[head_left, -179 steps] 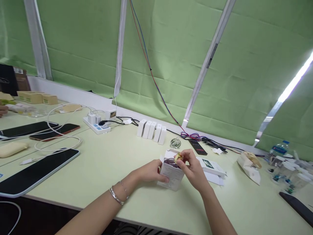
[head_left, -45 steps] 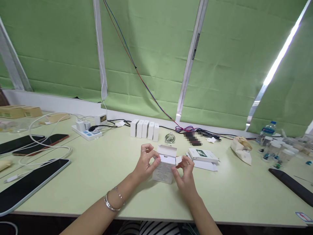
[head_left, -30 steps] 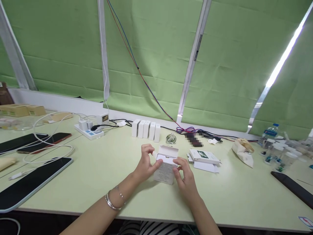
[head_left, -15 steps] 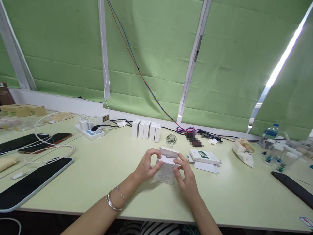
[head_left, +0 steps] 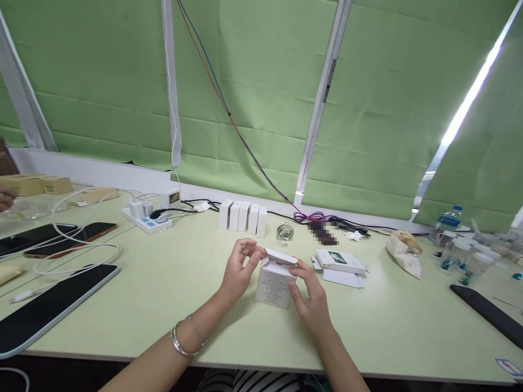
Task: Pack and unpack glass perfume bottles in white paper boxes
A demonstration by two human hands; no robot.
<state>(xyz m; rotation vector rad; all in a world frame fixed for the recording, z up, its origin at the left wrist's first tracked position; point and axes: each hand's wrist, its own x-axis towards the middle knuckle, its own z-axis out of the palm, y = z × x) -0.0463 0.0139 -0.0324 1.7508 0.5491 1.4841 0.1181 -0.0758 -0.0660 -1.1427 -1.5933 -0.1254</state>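
A small white carton (head_left: 274, 283) stands upright on the pale green table (head_left: 171, 294), its top lid tilted nearly down. My left hand (head_left: 238, 268) pinches the lid's left edge with thumb and fingers curled. On the carton's right side, my right hand (head_left: 310, 296) grips the upper corner, its fingers on the lid. A silver bracelet sits on my left wrist. What is inside the carton is hidden.
A row of small white boxes (head_left: 242, 216) and a small glass bottle (head_left: 284, 233) stand behind the carton. A flat printed box (head_left: 340, 262) lies to the right. Tablet (head_left: 49, 307), phones, cables and power strip (head_left: 147, 222) fill the left; jars and a water bottle (head_left: 449, 220) the far right.
The carton's lid, standing up and open a second ago, has been folded down over the top by both hands. Earlier still a gold-capped item was being lowered into it.
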